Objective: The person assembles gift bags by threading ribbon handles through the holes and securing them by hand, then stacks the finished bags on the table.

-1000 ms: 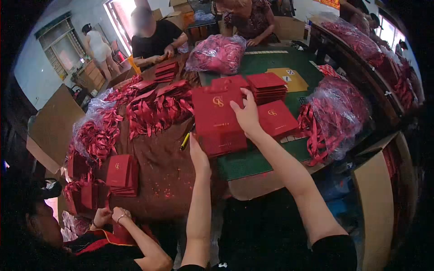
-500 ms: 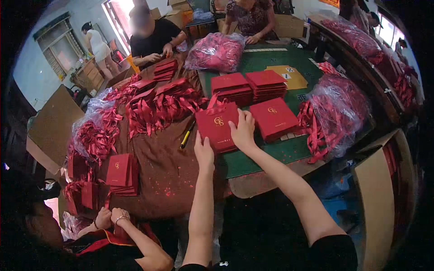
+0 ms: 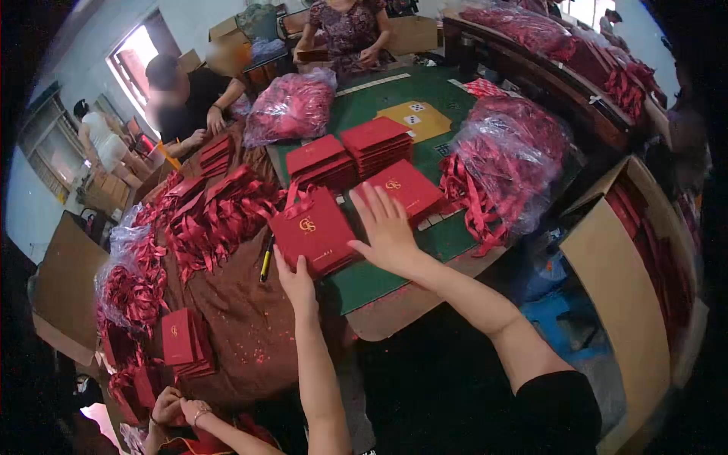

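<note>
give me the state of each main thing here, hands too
front red bags: stacked flat, logo up
left hand: at their edge, grip unclear
right hand: open, fingers spread
brown cloth: creased, flecked red
yellow pen: lying down
plastic sack at right: full, ribbons hanging out
cardboard box at right: open, red things inside

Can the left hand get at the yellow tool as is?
Probably yes: the yellow tool lies on the brown cloth just left of the left hand, with nothing visible between. That hand is at a red bag's edge, so it may need to come off first.
</note>
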A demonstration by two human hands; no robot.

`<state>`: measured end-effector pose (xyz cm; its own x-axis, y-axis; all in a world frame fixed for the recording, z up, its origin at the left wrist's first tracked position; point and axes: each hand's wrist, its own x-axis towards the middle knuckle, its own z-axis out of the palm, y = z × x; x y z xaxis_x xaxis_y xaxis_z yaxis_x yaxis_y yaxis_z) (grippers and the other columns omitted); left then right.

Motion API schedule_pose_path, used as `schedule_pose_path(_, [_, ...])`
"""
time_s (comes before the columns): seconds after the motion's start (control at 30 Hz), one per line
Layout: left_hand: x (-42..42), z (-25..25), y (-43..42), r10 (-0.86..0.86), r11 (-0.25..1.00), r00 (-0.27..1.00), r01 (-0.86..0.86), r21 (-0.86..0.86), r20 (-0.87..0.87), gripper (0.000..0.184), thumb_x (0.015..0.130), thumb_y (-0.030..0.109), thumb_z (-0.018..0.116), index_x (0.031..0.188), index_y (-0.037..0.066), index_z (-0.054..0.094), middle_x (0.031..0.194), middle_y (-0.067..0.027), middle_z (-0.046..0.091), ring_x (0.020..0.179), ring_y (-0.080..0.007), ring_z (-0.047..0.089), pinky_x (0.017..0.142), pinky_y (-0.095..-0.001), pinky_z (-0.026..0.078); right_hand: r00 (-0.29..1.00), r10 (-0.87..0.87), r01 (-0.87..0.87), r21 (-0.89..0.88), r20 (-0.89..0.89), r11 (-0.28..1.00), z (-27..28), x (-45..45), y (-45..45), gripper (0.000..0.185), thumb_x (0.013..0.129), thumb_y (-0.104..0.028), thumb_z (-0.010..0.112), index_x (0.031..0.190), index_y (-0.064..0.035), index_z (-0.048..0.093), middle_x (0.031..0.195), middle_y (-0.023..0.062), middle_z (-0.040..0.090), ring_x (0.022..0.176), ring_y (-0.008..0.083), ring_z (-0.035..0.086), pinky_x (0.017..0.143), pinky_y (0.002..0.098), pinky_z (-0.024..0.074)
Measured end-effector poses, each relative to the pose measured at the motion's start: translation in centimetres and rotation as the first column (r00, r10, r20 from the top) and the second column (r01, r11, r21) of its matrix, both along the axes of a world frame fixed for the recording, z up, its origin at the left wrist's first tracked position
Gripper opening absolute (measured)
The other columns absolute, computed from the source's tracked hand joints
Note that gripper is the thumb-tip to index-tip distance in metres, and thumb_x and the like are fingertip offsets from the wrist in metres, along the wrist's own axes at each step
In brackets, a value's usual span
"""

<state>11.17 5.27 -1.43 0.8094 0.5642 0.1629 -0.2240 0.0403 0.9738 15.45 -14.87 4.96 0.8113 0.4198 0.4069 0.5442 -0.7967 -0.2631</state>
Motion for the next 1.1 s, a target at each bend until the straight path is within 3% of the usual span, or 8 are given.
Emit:
schedule_pose_path(0.1, [-1.3, 2.7, -1.1, 0.056, 0.996, 0.993, -0.048, 0.077, -0.109, 0.066, 0.09, 0.001, 0.054, 0.148, 0.001, 0.021, 0.147, -0.0155, 0.034, 0.131, -0.023, 0.039, 0.108, -0.0336, 0.029, 0.973, -0.176, 0.116, -0.347, -0.147, 0.931, -0.9, 0.4, -4.9, 0.086, 0.084, -0.043, 0.065, 0.149, -0.0089, 0.019, 0.153, 0.0169, 0.02, 0.142, 0.0358, 0.016, 0.112, 0.0565, 0.0129])
schedule_pose_path(0.27, [-5.3, 5.6, -4.5, 0.263, 0.803, 0.954, -0.298, 0.516, 0.143, 0.062, 0.093, 0.012, 0.055, 0.145, -0.002, 0.025, 0.147, -0.0198, 0.032, 0.136, -0.0297, 0.031, 0.112, -0.038, 0.023, 0.927, 0.036, 0.009, -0.12, 0.374, 0.993, -3.9, -0.3, -9.2, 0.041, 0.077, -0.012, 0.06, 0.117, -0.0045, 0.06, 0.117, 0.0148, 0.06, 0.105, 0.0324, 0.055, 0.094, 0.0474, 0.0408])
schedule_pose_path(0.43, [-12.4, 9.0, -8.1, 0.14, 0.723, 0.855, -0.432, 0.539, 0.499, 0.049, 0.094, 0.01, 0.05, 0.138, -0.005, 0.035, 0.142, -0.0239, 0.036, 0.132, -0.0351, 0.037, 0.109, -0.0418, 0.029, 0.787, 0.353, -0.416, 0.013, 0.505, 0.909, 0.3, -7.6, -10.0, 0.038, 0.082, -0.015, 0.056, 0.119, -0.0093, 0.06, 0.121, 0.0099, 0.059, 0.109, 0.0298, 0.057, 0.094, 0.0463, 0.0467])
schedule_pose_path(0.57, [-13.4, 8.2, -9.7, 0.119, 0.61, 0.988, 0.007, 0.792, -0.101, 0.028, 0.096, 0.019, 0.052, 0.117, 0.002, 0.06, 0.126, -0.0176, 0.054, 0.119, -0.0343, 0.049, 0.099, -0.0447, 0.04, 0.671, 0.713, -0.688, -0.189, 0.204, 0.701, -4.9, -9.0, -9.5, 0.046, 0.079, -0.016, 0.061, 0.125, -0.0115, 0.056, 0.132, 0.0072, 0.053, 0.125, 0.0302, 0.046, 0.108, 0.0505, 0.0332])
schedule_pose_path(0.63, [-12.6, 3.5, -8.7, 0.173, 0.249, 0.962, 0.165, 0.954, -0.212, 0.029, 0.094, 0.022, 0.056, 0.117, 0.004, 0.06, 0.122, -0.0187, 0.056, 0.118, -0.0365, 0.049, 0.097, -0.0459, 0.041, 0.738, 0.674, -0.655, -0.196, 0.045, 0.73, -5.4, -8.9, -10.2, 0.052, 0.077, -0.014, 0.063, 0.128, -0.0123, 0.054, 0.133, 0.0059, 0.052, 0.131, 0.0303, 0.039, 0.111, 0.0533, 0.0257])
schedule_pose_path(0.83, [-14.3, 1.1, -10.2, 0.192, 0.405, 0.931, 0.212, 0.89, -0.309, 0.033, 0.087, 0.018, 0.063, 0.116, 0.002, 0.061, 0.129, -0.023, 0.05, 0.116, -0.0394, 0.049, 0.097, -0.0446, 0.039, 0.947, 0.148, -0.211, 0.203, 0.285, 0.956, -2.8, -4.8, -16.2, 0.031, 0.076, -0.007, 0.063, 0.107, -0.0068, 0.063, 0.097, 0.0063, 0.065, 0.094, 0.026, 0.058, 0.085, 0.0406, 0.0439])
schedule_pose_path(0.97, [-13.6, 2.6, -10.8, 0.243, 0.496, 0.913, 0.173, 0.851, -0.327, 0.045, 0.088, 0.025, 0.063, 0.125, 0.001, 0.055, 0.127, -0.0236, 0.05, 0.106, -0.0382, 0.051, 0.091, -0.0433, 0.041, 0.954, -0.253, 0.26, 0.027, -0.163, 0.965, -1.1, -2.2, -20.1, 0.023, 0.078, -0.026, 0.07, 0.083, -0.0037, 0.066, 0.084, 0.0091, 0.063, 0.081, 0.0302, 0.058, 0.072, 0.0435, 0.0448])
schedule_pose_path(1.1, [-12.2, 1.1, -10.0, 0.377, 0.406, 0.889, 0.095, 0.909, -0.261, 0.061, 0.085, 0.038, 0.066, 0.13, 0.0, 0.05, 0.119, -0.0227, 0.053, 0.101, -0.0379, 0.051, 0.087, -0.0457, 0.041, 0.947, -0.316, 0.322, -0.197, 0.065, 0.926, -4.0, -1.7, -19.7, 0.023, 0.077, -0.026, 0.068, 0.076, -0.0024, 0.067, 0.083, 0.0109, 0.063, 0.082, 0.0301, 0.06, 0.072, 0.0442, 0.0503])
